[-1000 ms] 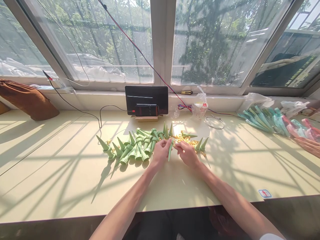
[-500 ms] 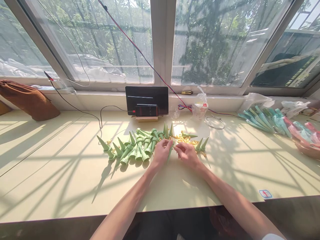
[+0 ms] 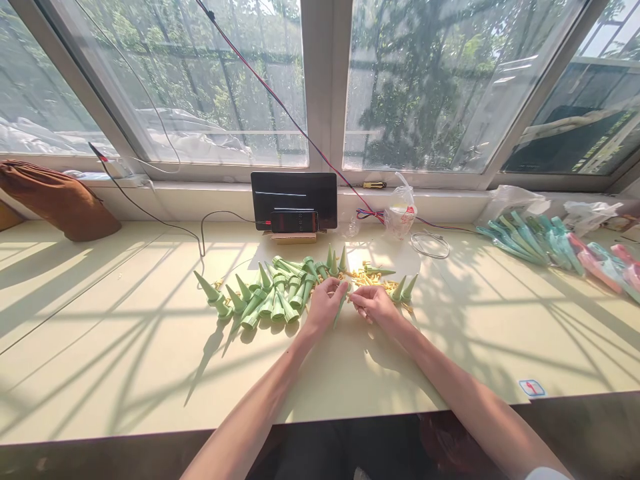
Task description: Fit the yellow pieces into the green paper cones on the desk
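Observation:
My left hand (image 3: pixel 326 303) is closed around a green plastic spike (image 3: pixel 341 311), a cone-shaped plant watering spike by its look, whose narrow end points down toward me. Close by on the right, my right hand (image 3: pixel 376 305) pinches a small yellow piece (image 3: pixel 349 298) at the spike's wide end. Whether the two parts touch is too small to tell. Left of my hands lies a heap of similar green spikes (image 3: pixel 277 293), some upright and some on their sides. Behind my right hand small yellow pieces (image 3: pixel 361 275) are scattered, with two upright green spikes (image 3: pixel 404 290) beside them.
A black tablet (image 3: pixel 294 190) with a phone (image 3: pixel 295 222) before it stands against the window ledge. Right of it are a cup in a plastic bag (image 3: pixel 400 213) and a coiled cable (image 3: pixel 430 245). Teal and pink plastic items (image 3: pixel 550 243) lie far right, a brown pouch (image 3: pixel 60 200) far left.
My right hand has shifted slightly at the spike's wide end, and the spike has tilted a little in my left hand. Another person's hand at the far right edge has left view.

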`<state>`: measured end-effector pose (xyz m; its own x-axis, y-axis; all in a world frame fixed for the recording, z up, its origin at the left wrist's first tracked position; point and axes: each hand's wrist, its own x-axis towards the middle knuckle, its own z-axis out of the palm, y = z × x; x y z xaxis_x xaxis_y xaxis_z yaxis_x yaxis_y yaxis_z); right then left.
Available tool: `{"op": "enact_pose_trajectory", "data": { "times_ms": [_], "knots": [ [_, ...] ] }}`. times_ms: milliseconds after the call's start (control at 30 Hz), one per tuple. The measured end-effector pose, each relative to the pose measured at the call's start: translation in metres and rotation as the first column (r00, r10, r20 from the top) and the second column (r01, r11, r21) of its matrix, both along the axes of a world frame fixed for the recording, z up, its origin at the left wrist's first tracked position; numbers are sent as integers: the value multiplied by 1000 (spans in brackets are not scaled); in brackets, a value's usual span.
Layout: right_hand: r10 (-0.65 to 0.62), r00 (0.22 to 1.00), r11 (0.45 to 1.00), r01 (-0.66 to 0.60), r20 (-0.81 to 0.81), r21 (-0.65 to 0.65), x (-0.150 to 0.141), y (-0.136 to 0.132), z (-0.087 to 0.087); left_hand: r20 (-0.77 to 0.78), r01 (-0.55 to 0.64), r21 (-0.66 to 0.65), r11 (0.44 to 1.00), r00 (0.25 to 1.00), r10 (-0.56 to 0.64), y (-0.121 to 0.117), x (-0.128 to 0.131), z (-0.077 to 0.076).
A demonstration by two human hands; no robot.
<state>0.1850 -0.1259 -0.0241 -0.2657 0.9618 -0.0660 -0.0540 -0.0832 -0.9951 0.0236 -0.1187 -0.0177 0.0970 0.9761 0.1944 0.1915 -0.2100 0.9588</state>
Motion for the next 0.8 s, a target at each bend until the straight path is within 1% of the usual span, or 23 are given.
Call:
{"op": "enact_pose_trajectory", "data": {
  "times_ms": [233, 400, 533, 600, 667, 800],
  "knots": [
    [91, 987, 984, -110, -132, -141, 7, 3, -4, -35, 17, 25, 1000, 999, -16, 1, 0, -1],
    [109, 967, 962, -161, -230, -221, 9, 3, 2, -41, 19, 36, 999, 999, -18, 1, 1, 1],
    [114, 961, 946, -182, -251, -268, 9, 4, 5, -39, 17, 42, 999, 999, -15, 1, 1, 2],
    [108, 965, 948, -173, -241, -266, 8, 4, 3, -32, 8, 38, 999, 999, -7, 1, 2, 2],
    [102, 967, 960, -157, -233, -231, 7, 4, 1, -9, -4, 23, 1000, 1000, 4, 2, 2, 2],
    [75, 977, 979, -110, -199, -169, 3, 3, -1, 66, -9, -51, 999, 998, 12, 4, 1, 0]
  ]
}}
